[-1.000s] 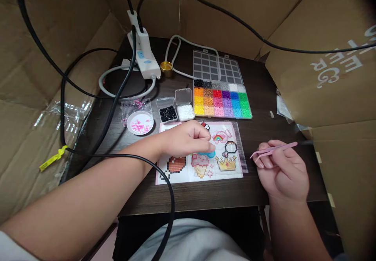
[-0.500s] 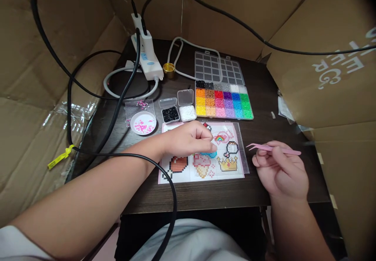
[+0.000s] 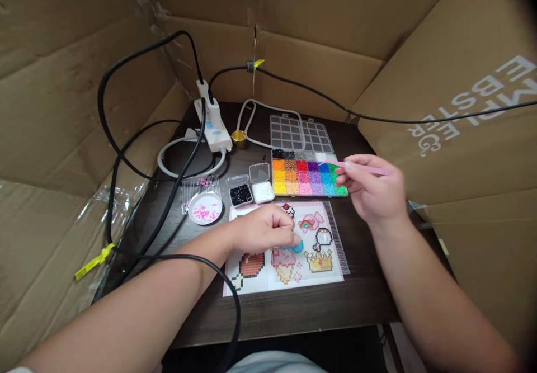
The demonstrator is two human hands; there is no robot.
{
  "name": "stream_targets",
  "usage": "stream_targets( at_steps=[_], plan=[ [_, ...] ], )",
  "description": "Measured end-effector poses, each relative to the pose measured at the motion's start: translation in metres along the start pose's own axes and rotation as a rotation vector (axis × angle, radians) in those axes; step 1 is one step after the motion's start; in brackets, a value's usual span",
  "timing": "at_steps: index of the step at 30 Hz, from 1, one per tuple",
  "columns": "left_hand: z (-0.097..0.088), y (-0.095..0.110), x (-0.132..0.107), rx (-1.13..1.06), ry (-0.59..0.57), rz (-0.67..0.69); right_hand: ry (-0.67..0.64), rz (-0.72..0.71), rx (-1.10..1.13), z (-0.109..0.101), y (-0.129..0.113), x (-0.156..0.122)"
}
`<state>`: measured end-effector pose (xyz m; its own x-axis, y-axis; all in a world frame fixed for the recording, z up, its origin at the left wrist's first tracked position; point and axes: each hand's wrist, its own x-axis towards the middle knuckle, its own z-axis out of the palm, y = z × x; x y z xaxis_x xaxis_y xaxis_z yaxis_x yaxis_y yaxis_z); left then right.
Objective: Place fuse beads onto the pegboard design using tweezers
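My right hand (image 3: 375,185) grips pink tweezers (image 3: 367,168), whose bent tips hang over the blue and purple cells of a compartment box of coloured beads (image 3: 308,189). Curled closed, my left hand (image 3: 264,229) rests on a printed pattern sheet (image 3: 251,286). By its thumb shows a bright blue piece (image 3: 297,246), mostly covered by the hand; what the fingers hold is hidden. Around it the sheet carries pixel pictures, among them a crown (image 3: 319,261) and an ice cream (image 3: 283,264). A clear pegboard (image 3: 339,239) lies on the sheet, its right edge sticking out.
Small boxes of black beads (image 3: 240,194) and white beads (image 3: 263,192) stand open behind the sheet. To the left are a white dish (image 3: 205,208) with pink beads, a power strip (image 3: 213,127) and a gold cup (image 3: 239,137). A black cable (image 3: 201,257) loops across my left forearm. Cardboard walls surround the table.
My right hand has moved from the table's right side up and left to the bead box, tweezers in hand. My left hand stays on the sheet. The view has tilted upward.
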<state>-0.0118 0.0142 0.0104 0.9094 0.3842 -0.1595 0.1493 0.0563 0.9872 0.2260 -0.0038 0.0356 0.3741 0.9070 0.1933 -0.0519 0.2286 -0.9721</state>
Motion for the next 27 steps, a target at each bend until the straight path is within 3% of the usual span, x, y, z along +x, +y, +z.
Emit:
stream_targets(
  at_steps=[5,11,22,27],
  plan=[
    [-0.001,-0.002,0.000,-0.031,-0.011,0.008,-0.036,-0.023,-0.198,0.014,0.028,0.000],
    [-0.002,-0.001,0.000,-0.047,-0.028,0.009,-0.218,-0.258,-0.370,0.022,0.028,-0.008],
    [-0.001,0.004,-0.002,-0.015,-0.016,-0.057,-0.303,-0.149,-0.378,0.037,0.031,-0.010],
    [-0.001,0.003,-0.002,-0.004,-0.009,-0.079,-0.376,-0.222,-0.464,0.042,0.021,-0.001]
  ],
)
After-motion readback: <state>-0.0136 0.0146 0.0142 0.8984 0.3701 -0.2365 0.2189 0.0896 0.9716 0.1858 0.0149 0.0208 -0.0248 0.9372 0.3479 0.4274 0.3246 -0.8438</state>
